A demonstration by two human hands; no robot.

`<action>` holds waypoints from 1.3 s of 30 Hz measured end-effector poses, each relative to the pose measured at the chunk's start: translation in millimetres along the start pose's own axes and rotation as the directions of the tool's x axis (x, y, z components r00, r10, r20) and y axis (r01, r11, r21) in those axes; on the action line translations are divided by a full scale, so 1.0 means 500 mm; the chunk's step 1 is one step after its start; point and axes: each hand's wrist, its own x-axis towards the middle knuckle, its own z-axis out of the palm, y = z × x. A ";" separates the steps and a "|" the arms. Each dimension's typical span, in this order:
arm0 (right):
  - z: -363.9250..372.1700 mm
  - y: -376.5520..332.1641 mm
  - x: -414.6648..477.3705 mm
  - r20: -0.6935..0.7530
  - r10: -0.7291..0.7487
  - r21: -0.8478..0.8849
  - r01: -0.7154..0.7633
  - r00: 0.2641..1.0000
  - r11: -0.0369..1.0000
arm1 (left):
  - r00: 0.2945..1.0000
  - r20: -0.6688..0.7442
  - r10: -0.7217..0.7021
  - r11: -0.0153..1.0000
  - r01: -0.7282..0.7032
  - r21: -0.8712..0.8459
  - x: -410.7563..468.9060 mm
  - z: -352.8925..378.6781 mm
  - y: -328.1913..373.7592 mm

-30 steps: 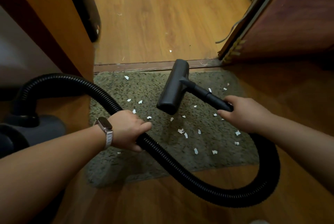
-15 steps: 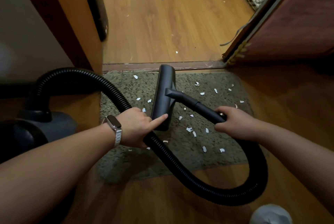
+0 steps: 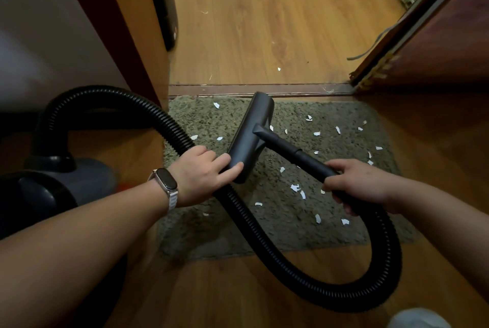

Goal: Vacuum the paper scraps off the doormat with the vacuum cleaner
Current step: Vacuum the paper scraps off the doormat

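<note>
Over the doormat [image 3: 264, 235], my right hand [image 3: 360, 184] grips the wand [image 3: 291, 150]; my left hand [image 3: 201, 176], fingers [image 3: 234, 168] straight, touches the floor head [image 3: 254, 131] amid paper scraps [image 3: 295, 187].

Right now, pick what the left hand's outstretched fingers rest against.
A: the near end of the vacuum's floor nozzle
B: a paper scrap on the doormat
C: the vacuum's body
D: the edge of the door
A: the left hand has its fingers stretched straight against the near end of the floor nozzle, while the right hand grips the wand.
</note>
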 end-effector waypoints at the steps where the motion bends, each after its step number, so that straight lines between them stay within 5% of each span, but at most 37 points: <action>1: 0.002 -0.003 0.000 -0.007 -0.006 -0.013 0.006 1.000 1.000 | 1.000 -0.006 0.000 1.000 0.000 0.001 0.003 -0.001 -0.002; 11: 0.030 -0.025 -0.010 -0.178 -0.113 -0.242 0.067 0.978 0.968 | 1.000 -0.027 0.010 1.000 -0.011 -0.021 0.031 -0.020 -0.021; 17: 0.080 0.001 0.014 -0.338 -0.216 -0.529 0.005 0.916 0.848 | 1.000 0.007 -0.002 1.000 0.003 -0.024 0.044 -0.022 -0.019; 23: 0.115 0.027 0.054 -0.380 -0.251 -0.558 -0.004 0.890 0.830 | 0.999 0.048 -0.012 0.999 0.015 -0.047 0.038 -0.022 -0.019; 26: 0.109 0.038 0.068 -0.359 -0.259 -0.570 0.009 0.897 0.822 | 0.984 0.175 -0.001 0.993 0.022 -0.116 0.020 -0.021 -0.016; 35: 0.067 0.030 0.105 -0.364 -0.220 -0.553 -0.020 0.905 0.833 | 0.795 0.603 0.066 0.971 0.089 -0.223 -0.091 -0.017 0.020; 39: 0.085 -0.005 0.130 -0.347 -0.246 -0.600 -0.013 0.905 0.800 | 0.652 0.757 0.042 0.963 0.177 -0.205 -0.099 -0.029 0.025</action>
